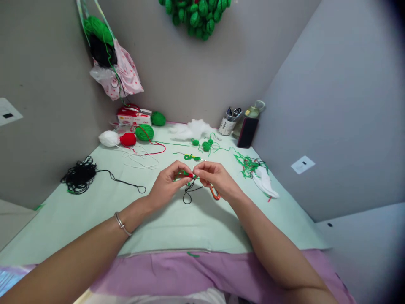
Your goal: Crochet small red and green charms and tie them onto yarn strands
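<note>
Between my hands is a small red and green yarn piece (189, 175), held over the middle of the table. My left hand (166, 185) pinches it from the left with thumb and fingers. At its right end the thumb and forefinger of my right hand (218, 179) are pressed together; what lies between them is too small to make out. A black yarn tail (187, 197) hangs below the piece in a loop. Under my right hand shows an orange scissor-like handle (215, 193); whether the hand touches it I cannot tell. Just beyond my fingers lie small green and yellow yarn pieces (191, 157).
Black yarn (79, 175) lies at left, behind it white, red and green yarn balls (144, 132). White stuffing (193, 129) and green yarn bits (207, 145) lie at the back. At right are a pen cup (227, 126), a phone (247, 132) and tangled green scraps (247, 165).
</note>
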Available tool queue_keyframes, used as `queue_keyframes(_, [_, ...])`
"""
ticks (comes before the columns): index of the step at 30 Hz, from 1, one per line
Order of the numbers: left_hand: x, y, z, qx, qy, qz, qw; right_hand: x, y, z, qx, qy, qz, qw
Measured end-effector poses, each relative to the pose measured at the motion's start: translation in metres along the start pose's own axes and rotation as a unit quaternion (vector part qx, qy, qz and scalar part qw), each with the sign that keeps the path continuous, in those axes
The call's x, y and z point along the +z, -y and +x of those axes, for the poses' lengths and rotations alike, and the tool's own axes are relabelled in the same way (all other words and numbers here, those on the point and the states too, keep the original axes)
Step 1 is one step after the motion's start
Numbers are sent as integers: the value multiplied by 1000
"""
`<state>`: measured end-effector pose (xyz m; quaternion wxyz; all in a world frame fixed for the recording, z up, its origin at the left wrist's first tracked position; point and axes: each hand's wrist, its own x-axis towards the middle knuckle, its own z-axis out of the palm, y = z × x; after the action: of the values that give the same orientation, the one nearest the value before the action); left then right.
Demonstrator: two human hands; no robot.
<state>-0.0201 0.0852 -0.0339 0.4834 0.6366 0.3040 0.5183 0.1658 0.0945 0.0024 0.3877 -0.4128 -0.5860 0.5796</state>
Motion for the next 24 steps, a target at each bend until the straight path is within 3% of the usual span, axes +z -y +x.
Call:
queue_keyframes(5, [-1, -2, 2, -36, 24, -27, 999, 2, -7, 4, 40, 0, 49, 998])
queue_keyframes(8, [-3, -1, 4, -71, 45, -48, 995, -6, -10, 12, 10, -79, 106, 991])
queue_keyframes(11, [-5, 0, 5, -117, 65, -90, 987, -15, -8, 17, -10, -162, 210, 964])
queue_keyframes(14, [-6, -1, 5, -155, 84, -156, 972, -18, -3, 19, 5, -92, 275, 957])
queue_keyframes(16, [-7, -4, 5, -173, 106, -200, 959, -27, 1, 19, 4, -26, 250, 968])
queue_keyframes(18, [-9, -8, 6, -183, 120, -231, 948, -50, 4, 19, -21, -45, 190, 981])
queue_keyframes(19, [-11, -10, 6, -185, 121, -243, 945, -66, 4, 19, -51, -104, 155, 981])
queue_keyframes(21, [-13, -13, 7, -189, 112, -257, 941, -105, 5, 17, -121, -253, 77, 957])
queue_keyframes(24, [-16, -14, 8, -193, 106, -255, 942, -150, 8, 13, -165, -310, 50, 935])
